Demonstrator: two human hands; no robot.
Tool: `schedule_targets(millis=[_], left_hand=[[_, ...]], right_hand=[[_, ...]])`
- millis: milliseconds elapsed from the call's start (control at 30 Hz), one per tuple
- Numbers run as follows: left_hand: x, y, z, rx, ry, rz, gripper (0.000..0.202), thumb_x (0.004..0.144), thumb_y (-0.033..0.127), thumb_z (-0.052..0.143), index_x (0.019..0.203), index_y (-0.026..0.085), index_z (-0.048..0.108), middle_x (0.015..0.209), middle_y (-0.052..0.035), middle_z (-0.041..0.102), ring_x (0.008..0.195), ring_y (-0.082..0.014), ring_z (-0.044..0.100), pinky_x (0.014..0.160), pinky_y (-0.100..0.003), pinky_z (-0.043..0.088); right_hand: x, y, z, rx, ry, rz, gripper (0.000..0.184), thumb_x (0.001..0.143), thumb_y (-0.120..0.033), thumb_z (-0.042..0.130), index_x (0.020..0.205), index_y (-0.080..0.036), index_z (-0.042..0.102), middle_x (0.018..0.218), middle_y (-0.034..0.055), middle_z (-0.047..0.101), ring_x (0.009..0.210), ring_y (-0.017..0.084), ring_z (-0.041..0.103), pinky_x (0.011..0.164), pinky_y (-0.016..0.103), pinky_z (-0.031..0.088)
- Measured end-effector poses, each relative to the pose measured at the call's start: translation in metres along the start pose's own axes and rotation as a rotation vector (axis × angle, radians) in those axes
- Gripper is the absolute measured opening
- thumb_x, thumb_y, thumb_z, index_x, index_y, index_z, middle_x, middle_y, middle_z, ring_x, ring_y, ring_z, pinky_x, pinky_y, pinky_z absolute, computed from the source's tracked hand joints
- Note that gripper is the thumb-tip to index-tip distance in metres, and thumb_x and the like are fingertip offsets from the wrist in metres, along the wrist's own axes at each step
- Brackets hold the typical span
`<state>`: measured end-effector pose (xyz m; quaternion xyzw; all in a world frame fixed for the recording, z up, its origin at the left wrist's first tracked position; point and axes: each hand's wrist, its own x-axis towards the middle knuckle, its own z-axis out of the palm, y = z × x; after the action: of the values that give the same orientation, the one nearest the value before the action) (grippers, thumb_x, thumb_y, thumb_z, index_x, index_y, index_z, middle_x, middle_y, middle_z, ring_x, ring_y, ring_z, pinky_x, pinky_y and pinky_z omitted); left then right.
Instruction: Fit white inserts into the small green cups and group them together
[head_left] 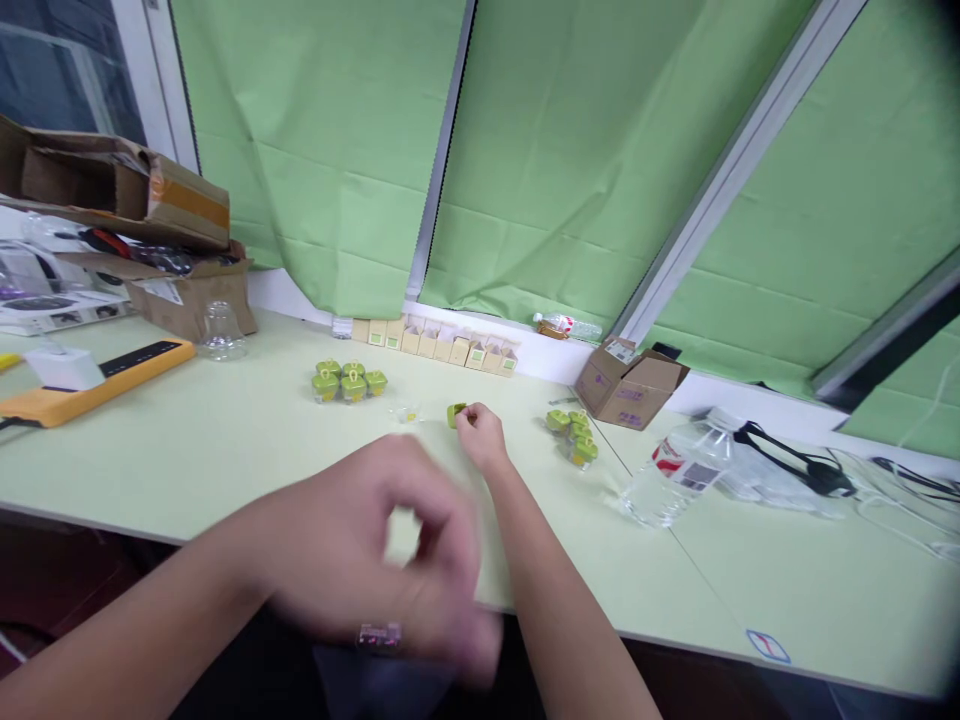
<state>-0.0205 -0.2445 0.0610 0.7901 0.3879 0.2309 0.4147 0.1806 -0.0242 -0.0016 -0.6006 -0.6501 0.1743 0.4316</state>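
My right hand (481, 438) reaches out over the table, its fingers closed on a small green lid (455, 415). My left hand (375, 550) is close to the camera and smeared by motion. Its fingers curve toward the thumb, and whether anything is between them cannot be made out. Left of the right hand lies a small clear piece (406, 414) with a bit of yellow. Farther left stands a cluster of small clear containers (349, 382) with green lids and pale loops on top. Similar green-lidded containers (574, 437) form a group to the right.
A row of small open cardboard boxes (435, 342) lines the back edge. At right are a brown carton (630, 388) and a large clear bottle (679, 470). A yellow power strip (97, 385), a clear dome (223, 332) and stacked cartons (191, 290) occupy the left.
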Motion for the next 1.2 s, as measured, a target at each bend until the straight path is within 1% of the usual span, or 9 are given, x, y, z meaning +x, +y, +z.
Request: schedule_targets(millis=[67,133,167,267,400,733,900,1033,1200], left_hand=[[0.067,-0.003,-0.036,0.112,0.128,0.182,0.03,0.086,0.038,0.054,0.109,0.024,0.069,0.107,-0.0065,0.069,0.104,-0.0253,0.062,0.087,-0.038,0.051],[0.13,-0.025,-0.06,0.27,0.296,0.32,0.043,0.079,0.023,0.058,0.122,0.022,0.063,0.126,-0.0092,0.062,0.12,-0.0282,0.055,0.1,-0.042,0.047],[0.155,-0.041,-0.064,0.341,0.384,0.336,0.056,0.075,0.017,0.059,0.131,0.02,0.056,0.138,-0.0113,0.054,0.13,-0.0297,0.046,0.107,-0.044,0.042],[0.196,-0.09,-0.053,0.41,0.367,0.326,0.072,0.072,0.01,0.06,0.142,0.018,0.044,0.15,-0.0136,0.041,0.137,-0.0306,0.04,0.111,-0.045,0.04],[0.2,-0.119,-0.032,0.326,0.451,0.368,0.056,0.081,0.013,0.054,0.136,0.019,0.049,0.135,-0.0104,0.057,0.124,-0.0252,0.054,0.106,-0.041,0.044],[0.194,-0.117,-0.04,0.193,0.492,0.384,0.054,0.076,0.008,0.053,0.127,0.023,0.057,0.124,-0.0065,0.064,0.108,-0.022,0.062,0.096,-0.036,0.049],[0.198,-0.129,-0.04,0.215,0.555,0.311,0.046,0.079,0.016,0.059,0.125,0.021,0.058,0.125,-0.0089,0.064,0.112,-0.0242,0.06,0.099,-0.039,0.048],[0.199,-0.135,-0.044,0.192,0.616,0.249,0.047,0.08,0.025,0.064,0.126,0.02,0.057,0.123,-0.0091,0.063,0.097,-0.0215,0.063,0.089,-0.036,0.052],[0.199,-0.134,-0.042,0.165,0.594,0.262,0.047,0.079,0.025,0.065,0.125,0.02,0.058,0.122,-0.0088,0.064,0.1,-0.0214,0.063,0.087,-0.034,0.053]], right_hand=[[-0.001,-0.002,-0.002,0.022,-0.006,-0.018,0.013,0.075,-0.031,0.052,0.071,-0.02,0.056,0.068,-0.0008,0.061,0.065,0.015,0.053,0.063,0.026,0.038],[-0.002,-0.004,-0.003,0.04,-0.003,-0.041,0.012,0.075,-0.031,0.052,0.072,-0.02,0.055,0.069,-0.0006,0.061,0.066,0.015,0.053,0.064,0.027,0.039],[-0.003,-0.005,-0.003,0.046,0.003,-0.052,0.011,0.075,-0.03,0.051,0.072,-0.02,0.055,0.07,-0.0004,0.062,0.066,0.015,0.054,0.065,0.027,0.039],[-0.004,-0.008,-0.002,0.05,-0.003,-0.072,0.01,0.076,-0.028,0.05,0.072,-0.021,0.055,0.073,0.0,0.064,0.069,0.016,0.056,0.067,0.027,0.041],[-0.006,-0.012,0.001,0.038,-0.067,-0.106,0.007,0.075,-0.026,0.049,0.073,-0.022,0.055,0.076,0.0003,0.065,0.072,0.017,0.057,0.069,0.027,0.042],[-0.007,-0.012,0.006,-0.074,-0.001,-0.272,0.008,0.081,-0.024,0.047,0.077,-0.021,0.053,0.092,0.0069,0.059,0.095,0.022,0.054,0.089,0.036,0.042],[-0.005,-0.013,0.001,0.025,0.1,-0.206,0.01,0.084,-0.029,0.046,0.082,-0.021,0.052,0.092,0.0073,0.059,0.091,0.022,0.056,0.084,0.034,0.044],[-0.004,-0.012,-0.003,0.187,0.101,-0.112,0.012,0.085,-0.034,0.047,0.086,-0.022,0.05,0.093,0.0044,0.066,0.083,0.018,0.061,0.077,0.03,0.046],[-0.007,-0.012,-0.003,0.138,0.117,-0.095,0.015,0.083,-0.033,0.048,0.09,-0.023,0.055,0.086,0.0014,0.068,0.07,0.016,0.06,0.066,0.027,0.044]])
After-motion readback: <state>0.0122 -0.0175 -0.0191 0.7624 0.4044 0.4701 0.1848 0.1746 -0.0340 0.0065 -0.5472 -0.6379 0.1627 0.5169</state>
